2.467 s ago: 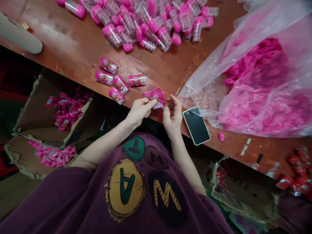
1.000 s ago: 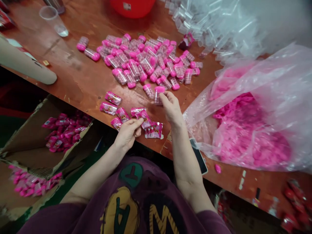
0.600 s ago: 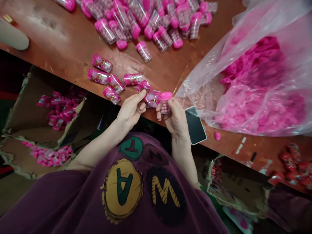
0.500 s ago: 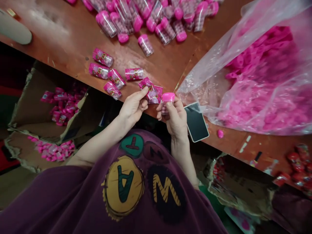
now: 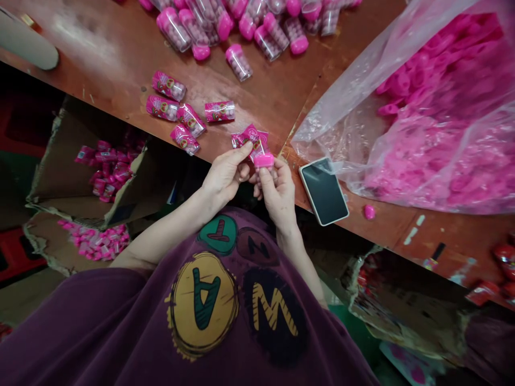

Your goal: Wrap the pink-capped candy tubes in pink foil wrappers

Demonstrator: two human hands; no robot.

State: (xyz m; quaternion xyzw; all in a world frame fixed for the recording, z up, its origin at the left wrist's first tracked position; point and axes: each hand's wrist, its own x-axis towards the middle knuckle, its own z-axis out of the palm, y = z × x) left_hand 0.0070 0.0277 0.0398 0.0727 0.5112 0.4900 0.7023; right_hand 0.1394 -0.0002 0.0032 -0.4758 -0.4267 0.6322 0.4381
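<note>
Near the table's front edge, my left hand [image 5: 227, 171] pinches a printed pink plastic sleeve [image 5: 257, 140] between thumb and fingers. My right hand [image 5: 279, 195] grips a small clear candy jar [image 5: 264, 162] with a pink cap, its thumb across the jar's side. The capped end meets the lower edge of the sleeve; whether it is inside the sleeve I cannot tell. More printed sleeve material lies behind my left fingertips. Several jars with sleeves on, one of them a sleeved jar [image 5: 219, 111], lie left of my hands.
Unsleeved candy jars [image 5: 239, 62] are heaped at the back of the wooden table [image 5: 277, 102]. A clear bag of pink plastic pieces [image 5: 438, 123] fills the right side, beside a phone [image 5: 324, 191]. Below the left edge stand cardboard boxes [image 5: 56, 171] with pink jars and caps.
My right hand has moved left with the jar, bringing its cap against the sleeve. My left hand keeps its pinch, slightly farther right. The view has shifted a little.
</note>
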